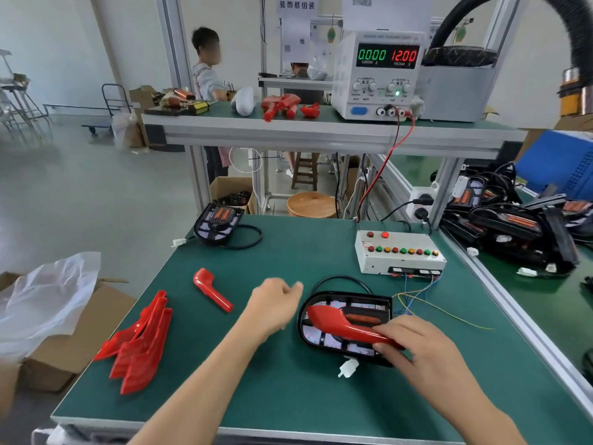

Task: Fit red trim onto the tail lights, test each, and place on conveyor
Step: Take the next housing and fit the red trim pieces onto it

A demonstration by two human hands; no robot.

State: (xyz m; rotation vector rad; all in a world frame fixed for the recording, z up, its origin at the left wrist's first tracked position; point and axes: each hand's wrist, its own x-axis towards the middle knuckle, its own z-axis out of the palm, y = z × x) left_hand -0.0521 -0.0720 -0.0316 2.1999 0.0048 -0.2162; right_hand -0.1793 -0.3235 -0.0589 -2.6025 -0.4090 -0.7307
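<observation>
Left hand (276, 305) motion-blurred, its fingers perhaps loosely curled, right hand (414, 343) covering the near end of the red trim (340, 324) and part of the tail light (345, 327), both forearms cut by the bottom edge, power supply (377, 75) knob labels too small to read

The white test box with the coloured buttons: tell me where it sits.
In the head view, the white test box sits at the green mat's far right, beyond the tail light.

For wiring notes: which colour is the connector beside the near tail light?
White connector, head view.

Power supply (378, 75) on shelf; cardboard box (73, 335) beside table.
</observation>
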